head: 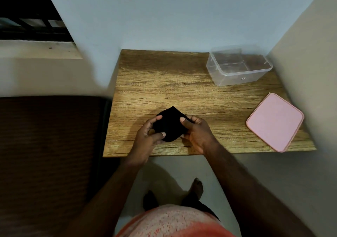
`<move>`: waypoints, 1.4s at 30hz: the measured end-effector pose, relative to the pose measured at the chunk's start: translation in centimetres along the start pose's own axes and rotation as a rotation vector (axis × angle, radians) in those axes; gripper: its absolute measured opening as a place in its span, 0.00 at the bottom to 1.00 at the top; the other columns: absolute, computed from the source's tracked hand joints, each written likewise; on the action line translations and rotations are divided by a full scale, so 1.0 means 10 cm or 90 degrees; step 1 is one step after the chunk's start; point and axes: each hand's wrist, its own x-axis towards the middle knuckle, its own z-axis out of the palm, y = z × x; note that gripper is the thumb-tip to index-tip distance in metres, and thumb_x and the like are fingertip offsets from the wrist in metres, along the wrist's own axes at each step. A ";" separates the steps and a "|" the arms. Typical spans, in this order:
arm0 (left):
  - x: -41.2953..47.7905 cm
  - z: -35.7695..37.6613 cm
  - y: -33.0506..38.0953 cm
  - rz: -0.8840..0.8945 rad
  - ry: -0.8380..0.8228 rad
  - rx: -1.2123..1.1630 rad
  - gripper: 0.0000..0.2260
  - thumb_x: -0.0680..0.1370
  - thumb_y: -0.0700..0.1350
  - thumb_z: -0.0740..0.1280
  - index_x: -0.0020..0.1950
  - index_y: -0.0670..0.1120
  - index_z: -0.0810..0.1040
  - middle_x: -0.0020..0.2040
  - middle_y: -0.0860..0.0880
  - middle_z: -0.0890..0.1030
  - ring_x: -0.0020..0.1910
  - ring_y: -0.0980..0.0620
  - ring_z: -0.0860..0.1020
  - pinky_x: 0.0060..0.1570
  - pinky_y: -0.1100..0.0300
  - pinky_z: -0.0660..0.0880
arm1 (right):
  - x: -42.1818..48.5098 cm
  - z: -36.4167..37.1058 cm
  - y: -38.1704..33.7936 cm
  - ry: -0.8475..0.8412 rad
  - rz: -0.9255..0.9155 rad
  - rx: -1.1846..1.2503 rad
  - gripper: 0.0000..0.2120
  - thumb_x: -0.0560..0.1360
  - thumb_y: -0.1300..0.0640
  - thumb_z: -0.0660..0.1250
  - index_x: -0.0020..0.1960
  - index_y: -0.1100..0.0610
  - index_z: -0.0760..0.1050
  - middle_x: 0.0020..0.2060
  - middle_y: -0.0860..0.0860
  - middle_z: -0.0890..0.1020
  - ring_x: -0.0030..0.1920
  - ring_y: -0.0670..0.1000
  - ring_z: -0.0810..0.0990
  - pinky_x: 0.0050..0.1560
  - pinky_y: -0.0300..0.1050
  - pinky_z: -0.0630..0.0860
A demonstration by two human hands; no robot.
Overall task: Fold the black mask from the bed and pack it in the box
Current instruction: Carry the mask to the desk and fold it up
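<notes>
The dark bed (49, 145) lies left of the left hand (145, 138). The wooden bench (164, 83) spreads under both hands. Beyond the right hand (197, 132), well apart, stands the clear box (238, 72); the pink lid (275, 121) lies to its right. Both hands pinch the black mask (170, 124) between them, over the bench's near edge.

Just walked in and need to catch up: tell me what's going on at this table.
A person stands at a wooden table, holding a black mask between the left hand and right hand, apparently folding it just above the tabletop. The clear plastic box sits open and empty at the far right corner, its pink lid lying beside it. Nothing is packed yet.
</notes>
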 end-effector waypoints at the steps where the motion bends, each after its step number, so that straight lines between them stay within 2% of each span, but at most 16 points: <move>1: 0.01 -0.04 0.05 -0.007 -0.023 0.006 0.23 0.73 0.29 0.67 0.61 0.52 0.78 0.63 0.47 0.77 0.59 0.47 0.79 0.44 0.51 0.81 | 0.00 -0.02 -0.02 -0.014 0.001 -0.016 0.03 0.79 0.62 0.66 0.48 0.60 0.78 0.44 0.56 0.84 0.45 0.53 0.84 0.35 0.43 0.80; 4: 0.08 -0.13 0.20 -0.051 -0.112 0.020 0.20 0.73 0.33 0.68 0.61 0.51 0.80 0.63 0.49 0.79 0.59 0.47 0.80 0.43 0.53 0.80 | 0.01 -0.05 -0.09 -0.066 0.016 -0.063 0.04 0.79 0.63 0.65 0.50 0.61 0.78 0.43 0.55 0.83 0.41 0.51 0.83 0.34 0.43 0.79; 7: 0.17 -0.15 0.29 -0.121 -0.204 0.034 0.18 0.73 0.34 0.69 0.59 0.51 0.82 0.61 0.48 0.82 0.60 0.48 0.80 0.47 0.54 0.80 | 0.02 -0.08 -0.16 -0.106 0.035 -0.134 0.07 0.78 0.62 0.66 0.54 0.65 0.78 0.44 0.57 0.81 0.41 0.52 0.79 0.34 0.44 0.73; 9: 0.20 -0.12 0.29 -0.130 -0.218 0.061 0.18 0.74 0.33 0.69 0.59 0.51 0.82 0.60 0.47 0.82 0.60 0.47 0.80 0.50 0.53 0.80 | 0.03 -0.10 -0.20 -0.105 0.040 -0.150 0.12 0.78 0.62 0.67 0.58 0.68 0.77 0.44 0.57 0.82 0.41 0.51 0.80 0.31 0.41 0.74; 11: 0.22 -0.08 0.26 -0.119 -0.197 0.058 0.19 0.73 0.33 0.70 0.59 0.52 0.82 0.60 0.46 0.82 0.59 0.47 0.80 0.52 0.53 0.80 | 0.04 -0.12 -0.21 -0.069 0.030 -0.131 0.11 0.78 0.62 0.67 0.58 0.66 0.77 0.43 0.55 0.83 0.42 0.51 0.81 0.32 0.40 0.76; 13: 0.21 0.00 0.19 -0.097 -0.166 0.055 0.20 0.73 0.33 0.71 0.59 0.54 0.81 0.60 0.48 0.82 0.59 0.49 0.80 0.52 0.57 0.79 | 0.05 -0.13 -0.16 -0.006 -0.011 -0.106 0.08 0.78 0.60 0.67 0.57 0.58 0.79 0.47 0.53 0.84 0.47 0.53 0.82 0.39 0.45 0.80; 17: 0.15 0.12 0.04 -0.033 -0.089 0.088 0.22 0.73 0.35 0.72 0.60 0.57 0.79 0.62 0.53 0.80 0.61 0.56 0.78 0.52 0.64 0.77 | 0.00 -0.08 0.03 -0.054 -0.041 -0.053 0.24 0.77 0.59 0.69 0.69 0.42 0.72 0.59 0.47 0.81 0.59 0.53 0.81 0.57 0.54 0.80; 19: 0.14 0.15 -0.01 -0.011 -0.045 0.110 0.23 0.72 0.36 0.73 0.63 0.55 0.78 0.63 0.53 0.79 0.61 0.58 0.77 0.54 0.63 0.77 | 0.00 -0.08 0.08 -0.065 -0.057 -0.072 0.24 0.77 0.64 0.68 0.70 0.46 0.72 0.61 0.47 0.80 0.61 0.52 0.80 0.59 0.53 0.79; 22: 0.12 0.19 -0.06 -0.012 0.000 0.102 0.25 0.72 0.36 0.73 0.68 0.49 0.75 0.65 0.50 0.79 0.63 0.53 0.77 0.61 0.55 0.76 | 0.05 -0.09 0.07 0.025 -0.059 -0.078 0.19 0.77 0.68 0.66 0.66 0.57 0.76 0.60 0.54 0.82 0.62 0.57 0.80 0.60 0.55 0.78; 26: 0.10 0.24 -0.08 -0.037 0.031 0.129 0.25 0.76 0.37 0.70 0.72 0.47 0.70 0.68 0.47 0.75 0.64 0.49 0.76 0.64 0.49 0.74 | 0.10 -0.10 0.10 0.067 -0.065 -0.125 0.20 0.78 0.69 0.64 0.68 0.58 0.74 0.62 0.54 0.80 0.62 0.53 0.79 0.63 0.54 0.76; 29: 0.10 0.24 -0.07 -0.045 0.030 0.227 0.23 0.78 0.36 0.66 0.73 0.45 0.68 0.70 0.46 0.72 0.64 0.47 0.75 0.61 0.47 0.76 | 0.14 -0.13 0.09 0.053 -0.096 -0.242 0.25 0.77 0.73 0.59 0.70 0.56 0.72 0.63 0.54 0.79 0.61 0.51 0.79 0.62 0.51 0.77; 32: 0.07 0.19 -0.09 -0.011 0.028 0.348 0.21 0.78 0.38 0.67 0.70 0.45 0.72 0.67 0.46 0.74 0.61 0.48 0.76 0.53 0.54 0.80 | 0.17 -0.17 0.11 0.050 -0.151 -0.365 0.24 0.76 0.73 0.59 0.68 0.57 0.74 0.64 0.53 0.79 0.65 0.50 0.77 0.62 0.41 0.75; 35: 0.05 0.14 -0.09 0.088 0.108 0.558 0.14 0.76 0.43 0.70 0.62 0.45 0.78 0.60 0.47 0.76 0.58 0.51 0.77 0.54 0.60 0.73 | 0.20 -0.19 0.14 0.030 -0.198 -0.476 0.20 0.77 0.69 0.62 0.66 0.57 0.77 0.64 0.53 0.79 0.66 0.51 0.76 0.64 0.41 0.73; 37: 0.05 0.13 -0.07 0.170 0.139 0.646 0.14 0.76 0.46 0.69 0.61 0.45 0.78 0.58 0.47 0.75 0.56 0.49 0.77 0.53 0.58 0.74 | 0.22 -0.21 0.15 0.039 -0.256 -0.593 0.20 0.77 0.64 0.64 0.68 0.56 0.75 0.65 0.55 0.77 0.66 0.53 0.74 0.64 0.41 0.70; 39: 0.08 0.12 -0.07 0.258 0.114 0.729 0.18 0.77 0.48 0.66 0.65 0.44 0.75 0.62 0.44 0.74 0.61 0.46 0.73 0.60 0.52 0.73 | 0.22 -0.21 0.15 0.069 -0.340 -0.710 0.22 0.79 0.58 0.63 0.73 0.57 0.69 0.69 0.58 0.72 0.70 0.56 0.69 0.69 0.48 0.66; 42: 0.16 0.12 -0.14 0.271 0.018 0.855 0.24 0.80 0.49 0.61 0.75 0.43 0.64 0.75 0.42 0.65 0.74 0.44 0.61 0.73 0.48 0.57 | 0.18 -0.12 0.22 0.028 -0.433 -0.842 0.23 0.82 0.53 0.56 0.76 0.58 0.63 0.75 0.57 0.65 0.76 0.56 0.60 0.74 0.54 0.58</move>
